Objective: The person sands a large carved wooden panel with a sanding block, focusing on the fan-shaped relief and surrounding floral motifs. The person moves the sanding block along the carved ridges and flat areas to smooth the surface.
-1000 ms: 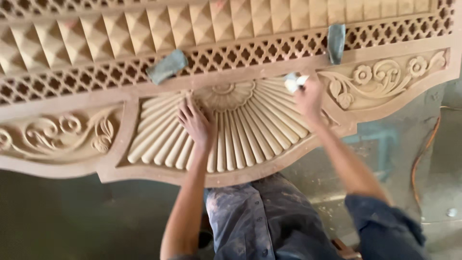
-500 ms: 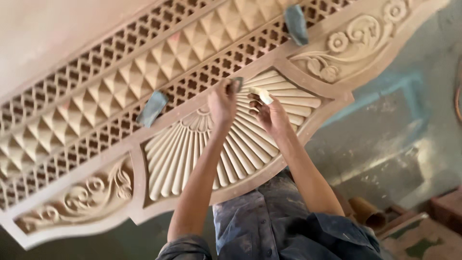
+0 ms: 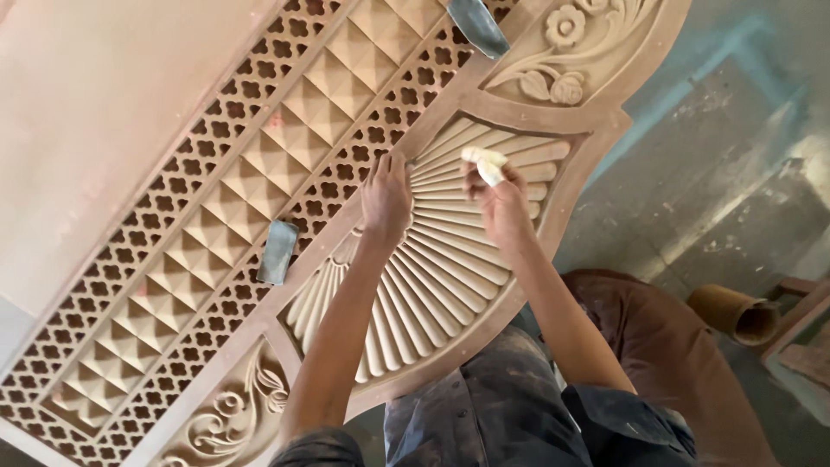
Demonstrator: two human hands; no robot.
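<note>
A large carved wooden panel fills the view, with lattice bands, pyramid blocks, floral scrolls and a fluted fan carving at its near edge. My left hand lies flat on the upper part of the fan, fingers together. My right hand hovers on the fan's right side, pinching a small folded piece of pale sandpaper between its fingertips against the flutes.
Two grey folded pads lie on the lattice, one left of the fan and one at the top. A roll of brown paper and a wooden frame sit on the concrete floor at right. My knees are under the panel's edge.
The view has swung, so the panel now runs diagonally. My right hand moved from the right scroll carving onto the fan, close to the left hand.
</note>
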